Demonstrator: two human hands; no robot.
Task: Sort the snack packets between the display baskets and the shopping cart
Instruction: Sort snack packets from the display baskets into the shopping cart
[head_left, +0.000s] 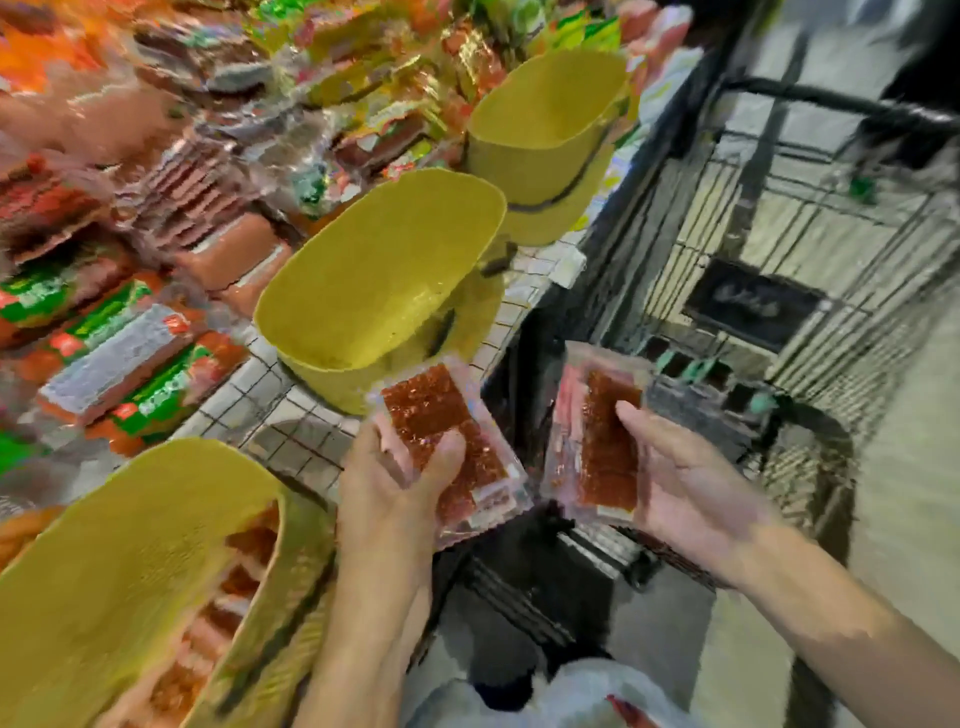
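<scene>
Head view: my left hand (395, 488) grips one clear packet of red-brown snack (426, 410), my right hand (685, 483) grips a second packet (602, 452) just beside it, both between the yellow display baskets (374, 270) at left, nearest basket (130, 545) holding similar packets, and the wire shopping cart (810, 218) at right.

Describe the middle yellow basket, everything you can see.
The basket is yellow, oval and deep, plastic by its look, with a grainy inside. It looks empty. A dark handle hangs down its side. It stands tilted, mouth toward the camera, on the wire shelf, between a far basket and a near basket. Blur hides finer detail.
</scene>
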